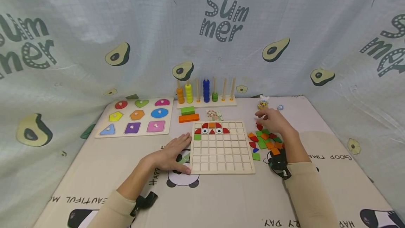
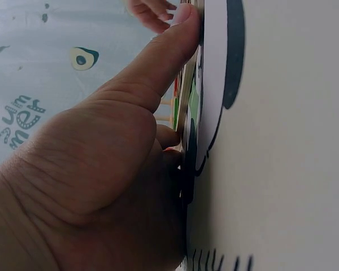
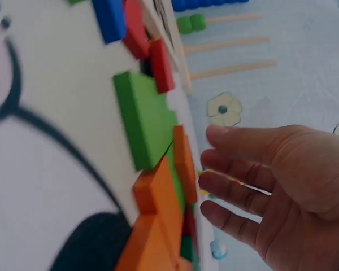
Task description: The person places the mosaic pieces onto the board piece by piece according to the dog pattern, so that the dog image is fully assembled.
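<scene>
My left hand (image 1: 172,153) lies spread on the cloth, its thumb and fingertips against the left edge of the wooden grid board (image 1: 221,170). Along the board's top rows sit red pieces (image 1: 197,131), an orange square (image 1: 211,125), two eye pieces (image 1: 219,131) and a green square (image 1: 197,137). Over the far end of a pile of loose coloured pieces (image 1: 262,143) hovers my right hand (image 1: 273,119). Its fingers are loosely bent with nothing visible between them in the right wrist view, near green (image 3: 141,118) and orange blocks (image 3: 158,192).
A shape puzzle board (image 1: 145,132) stands at the left. Behind the grid are a bead counting rack (image 1: 207,104), green and orange bars (image 1: 188,118) and a picture card (image 1: 214,115). A small figurine (image 1: 263,102) and a blue ring-like item (image 1: 280,107) stand beyond my right hand.
</scene>
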Available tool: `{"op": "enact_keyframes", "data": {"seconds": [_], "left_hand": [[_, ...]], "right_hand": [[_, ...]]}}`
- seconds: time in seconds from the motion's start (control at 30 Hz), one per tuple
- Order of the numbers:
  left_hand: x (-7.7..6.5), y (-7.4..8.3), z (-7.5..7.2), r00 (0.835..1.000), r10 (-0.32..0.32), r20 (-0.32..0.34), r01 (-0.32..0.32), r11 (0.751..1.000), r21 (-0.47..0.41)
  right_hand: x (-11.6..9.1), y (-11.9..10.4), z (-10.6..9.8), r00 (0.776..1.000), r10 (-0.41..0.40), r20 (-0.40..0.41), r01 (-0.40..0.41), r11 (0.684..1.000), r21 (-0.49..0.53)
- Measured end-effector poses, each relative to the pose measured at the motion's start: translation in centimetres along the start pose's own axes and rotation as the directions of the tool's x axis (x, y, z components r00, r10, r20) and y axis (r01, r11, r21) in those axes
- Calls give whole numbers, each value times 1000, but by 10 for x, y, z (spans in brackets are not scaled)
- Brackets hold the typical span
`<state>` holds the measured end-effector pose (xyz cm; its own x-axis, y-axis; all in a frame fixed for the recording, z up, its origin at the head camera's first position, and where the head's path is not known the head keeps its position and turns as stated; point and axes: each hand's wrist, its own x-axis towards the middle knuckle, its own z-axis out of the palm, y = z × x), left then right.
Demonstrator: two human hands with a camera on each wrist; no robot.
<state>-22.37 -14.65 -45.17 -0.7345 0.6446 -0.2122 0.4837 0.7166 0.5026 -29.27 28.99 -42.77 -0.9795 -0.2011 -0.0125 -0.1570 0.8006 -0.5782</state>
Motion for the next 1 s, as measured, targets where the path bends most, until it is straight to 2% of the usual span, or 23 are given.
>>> {"op": "enact_keyframes", "data": {"seconds": [0.13,0.27,0.43,0.6,0.87,1.0], "left_hand": [[0,-1,1,1000,-6,0,6,1000,2],[1,-1,1,1000,-6,0,6,1000,8],[0,-1,1,1000,-3,-4,3,1000,5],[0,0,1,1000,0,0,0,1000,2],[1,-1,2,1000,-14,1,14,1000,6],[1,-2,2,1000,-13,0,13,1000,10]], "right_hand": [[1,12,5,997,77,24,-77,997,-20],[3,16,7,998,62,15,-62,998,-29],[2,17,5,998,38,48,-37,999,-27],[-1,20,2,996,65,55,-63,997,-34],[-1,22,2,994,66,88,-69,997,36],[-1,23,2,996,68,56,-70,997,45]]}}
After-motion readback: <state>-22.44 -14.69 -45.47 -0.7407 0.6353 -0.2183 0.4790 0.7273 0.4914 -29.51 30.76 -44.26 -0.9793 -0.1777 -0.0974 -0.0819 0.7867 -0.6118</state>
